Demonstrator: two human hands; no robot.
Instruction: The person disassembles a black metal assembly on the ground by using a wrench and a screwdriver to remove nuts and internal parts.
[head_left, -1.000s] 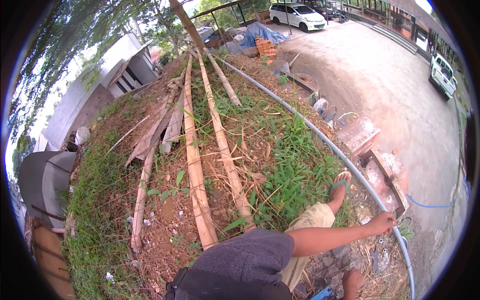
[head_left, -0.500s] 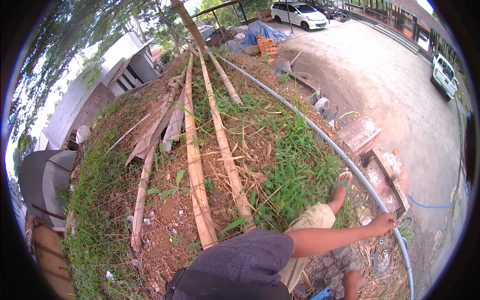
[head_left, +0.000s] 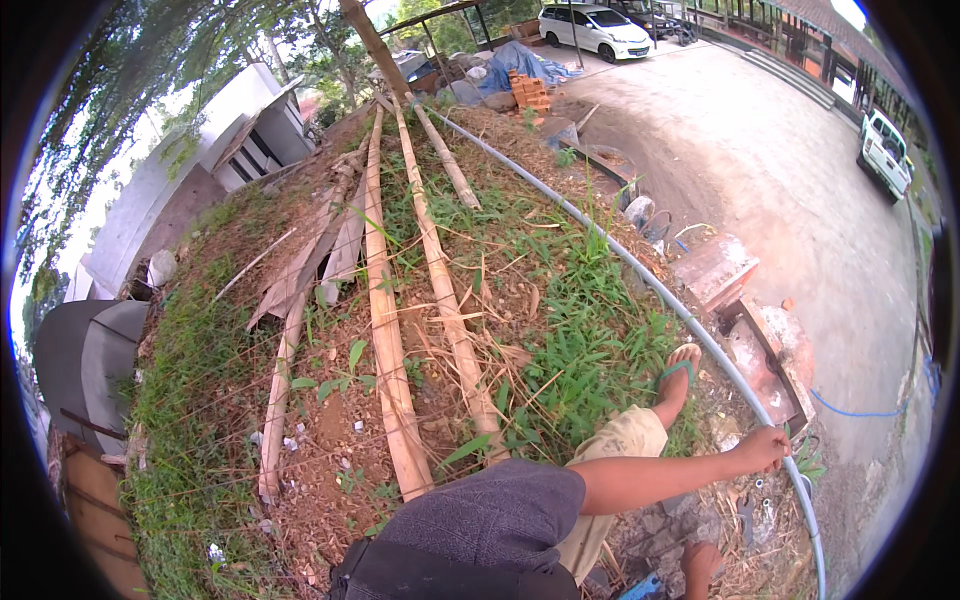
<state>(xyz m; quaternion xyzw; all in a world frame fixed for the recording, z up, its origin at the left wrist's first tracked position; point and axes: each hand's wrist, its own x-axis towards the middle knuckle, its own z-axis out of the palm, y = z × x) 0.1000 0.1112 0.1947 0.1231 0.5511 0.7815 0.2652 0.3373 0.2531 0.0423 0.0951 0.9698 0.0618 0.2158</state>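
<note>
The right hand stays on the long pipe, unmoved.

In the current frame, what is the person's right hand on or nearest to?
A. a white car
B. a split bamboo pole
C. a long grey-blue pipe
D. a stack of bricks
C: the right hand reaches out to the long grey-blue pipe at the edge of the grassy mound, seemingly touching it; the grip itself is unclear.

The person wears a dark grey short-sleeved shirt of a finely textured weave, its sleeve ending above the elbow. Below it show khaki shorts reaching the knee. The forearm and right hand are bare. 1 foot wears a green-strapped flip-flop.
</note>
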